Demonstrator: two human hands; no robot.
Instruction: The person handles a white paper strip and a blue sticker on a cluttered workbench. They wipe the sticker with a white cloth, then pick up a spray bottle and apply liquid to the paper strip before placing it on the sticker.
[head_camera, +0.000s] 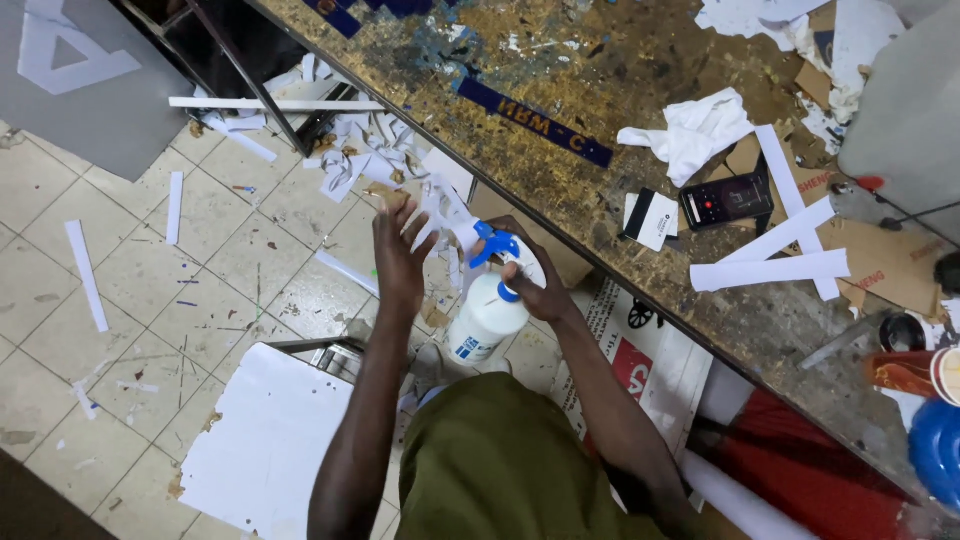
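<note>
Your right hand (535, 285) is wrapped around the neck of a white plastic spray bottle with a blue trigger head (487, 308), fingers curled tight just under the trigger, and the bottle body hangs down and to the left of that hand, tilted, over your olive-green trousers (500, 465). Your left hand (400, 250) sits just to the left of the bottle's nozzle, palm turned toward it, fingers loosely spread and pointing up; a curled strip of white paper backing (435, 215) stands at its fingertips, though you cannot tell whether the fingers pinch it or only touch it. Beyond both hands runs the edge of a worn, paint-stained wooden workbench (600, 170). Up and to the right of your right hand, on the bench, lie a small white and black card (650, 218), a black phone with a lit screen (726, 199), a crumpled white cloth (695, 130) and long white paper strips (775, 265). Up and to the left of your left hand, scraps of white paper (355, 150) are heaped on the tiled floor (130, 300). Below your left forearm lies a large white board (265, 440).
</note>
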